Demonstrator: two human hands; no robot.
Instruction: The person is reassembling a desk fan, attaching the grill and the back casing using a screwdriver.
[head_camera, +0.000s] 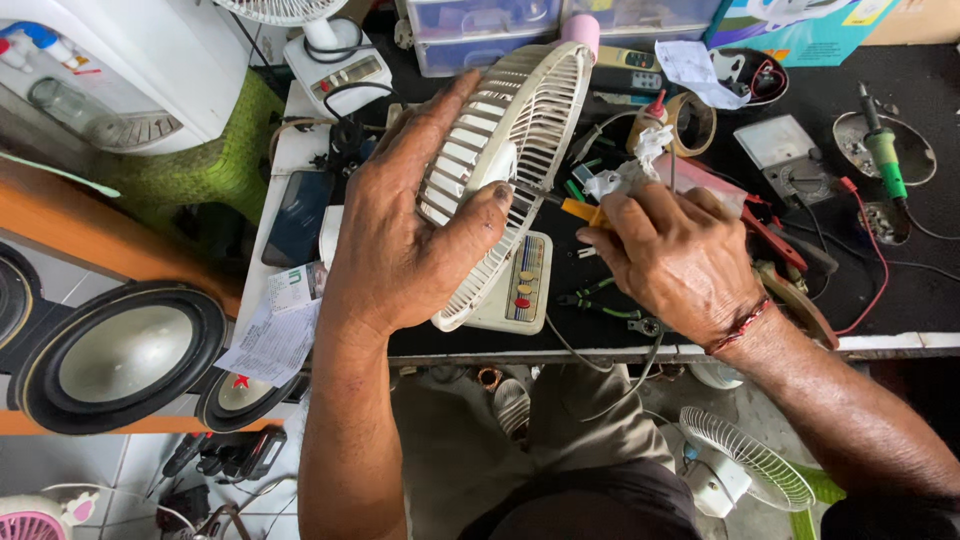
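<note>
The left hand (405, 235) was clamped on a cream fan guard (515, 150), fingers hooked over the far rim and the thumb pressed flat across the ribs near the hub. The guard stood tilted on edge over the dark workbench (900, 290), its lower rim just above a cream control panel (515, 285) with coloured push buttons. The right hand (680, 255) was closed round a yellow-handled screwdriver (575, 208), whose shaft pointed left into the middle of the guard, tip right by the left thumb. It possibly also gripped the crumpled white tissue (625, 170) sticking up behind its knuckles; hard to tell. A red thread bracelet (740, 325) sat on that wrist. Further right on the bench lay a green-handled soldering iron (885, 155) and a roll of tape (690, 122). Off to the left stood a big speaker cone (125, 355), with paper slips (275, 335) just beside it. A small white fan (745, 470) lay on the floor under the right forearm.
</note>
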